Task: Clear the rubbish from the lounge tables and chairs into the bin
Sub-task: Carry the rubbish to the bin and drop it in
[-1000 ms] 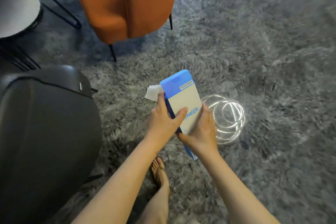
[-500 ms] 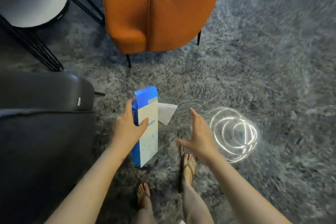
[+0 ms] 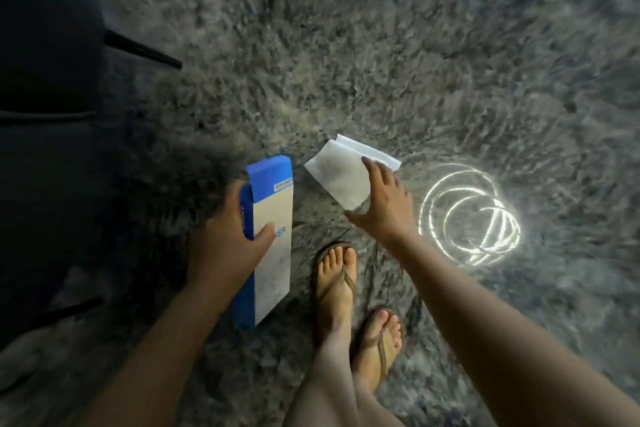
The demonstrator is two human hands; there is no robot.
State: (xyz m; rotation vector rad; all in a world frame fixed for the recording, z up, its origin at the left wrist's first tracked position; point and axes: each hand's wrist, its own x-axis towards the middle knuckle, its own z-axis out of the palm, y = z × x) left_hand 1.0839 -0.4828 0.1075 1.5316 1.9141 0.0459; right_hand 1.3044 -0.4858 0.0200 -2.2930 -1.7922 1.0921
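The white paper lies flat on the shaggy grey rug, straight under the spread fingers of the right hand. It sits cornerwise to that hand: one corner points back at the thumb, and a folded-over edge on the far side slants away to the right. The hand hides the right part of the sheet, so its long axis cannot be fixed. It seems to run from the thumb side outward past the forefinger.

The right hand is wide open, palm down and holding nothing. Its forefinger tip overlaps the far edge and the thumb lies just short of the near corner. Whether any fingertip is actually touching the paper cannot be told.

The left hand is beside it but farther from the sheet, and it is busy. It grips a tall blue-and-white box upright, with the thumb across the front face and the fingers wrapped behind. The pick-up therefore looks to fall to the right hand — probably by closing thumb and fingers together across the corners.

A glowing coil of light strip lies on the rug just outside the right hand. The person's sandalled feet stand between and below the two hands, and a dark chair fills the space beyond the left hand. No bin shows — it is somewhere out of view.
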